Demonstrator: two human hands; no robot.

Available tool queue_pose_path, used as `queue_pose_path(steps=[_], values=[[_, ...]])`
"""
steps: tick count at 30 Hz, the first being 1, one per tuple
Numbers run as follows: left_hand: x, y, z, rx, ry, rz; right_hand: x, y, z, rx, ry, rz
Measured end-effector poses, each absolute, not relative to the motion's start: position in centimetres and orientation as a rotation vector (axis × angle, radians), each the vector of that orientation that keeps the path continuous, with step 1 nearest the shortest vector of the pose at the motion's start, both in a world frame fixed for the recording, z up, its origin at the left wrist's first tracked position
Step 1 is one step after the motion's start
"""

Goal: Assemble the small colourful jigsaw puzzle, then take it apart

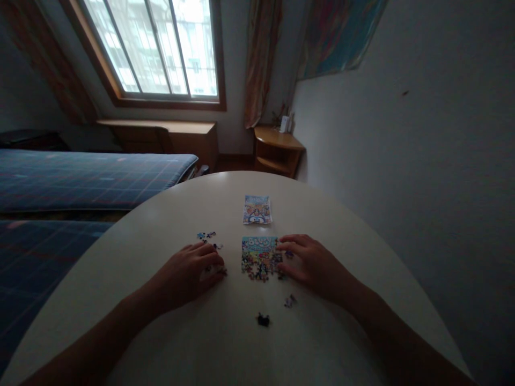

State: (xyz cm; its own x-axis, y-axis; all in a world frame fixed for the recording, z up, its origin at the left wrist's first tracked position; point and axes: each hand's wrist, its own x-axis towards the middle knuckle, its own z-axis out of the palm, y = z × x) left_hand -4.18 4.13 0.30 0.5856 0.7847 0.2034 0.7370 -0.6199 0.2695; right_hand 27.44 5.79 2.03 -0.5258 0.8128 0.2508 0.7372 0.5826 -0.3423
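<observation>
A partly assembled colourful jigsaw puzzle (259, 256) lies on a round white table (225, 343). My right hand (311, 264) rests at its right edge, fingers curled and touching the puzzle's side. My left hand (192, 271) lies palm down to the left of the puzzle, fingers bent over several loose pieces (207, 236). A small printed reference picture (257, 209) sits just beyond the puzzle. Two more loose pieces lie nearer me, one dark (263, 320) and one lighter (289, 301).
A bed with a blue plaid cover (80, 179) stands left of the table. A window (161, 48), a wooden desk (169, 134) and a corner shelf (277, 147) are at the back. A white wall (422, 177) runs close on the right.
</observation>
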Motion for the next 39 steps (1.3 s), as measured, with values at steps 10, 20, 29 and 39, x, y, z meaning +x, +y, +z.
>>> queue_pose_path(steps=[10,20,29,39], values=[[-4.2,4.8,-0.2,2.612,1.284,0.561,31.3,8.4,1.5,-1.407,-2.455,0.300],[-4.2,5.0,-0.6,2.542,1.302,0.579,32.2,8.7,1.7,-1.380,-2.479,0.407],[-4.6,5.5,-0.8,2.508,1.409,0.655,34.0,8.7,3.1,-1.550,-2.401,0.494],[-7.0,5.9,1.0,2.240,1.930,0.688,34.0,8.6,3.3,-1.566,-2.408,0.531]])
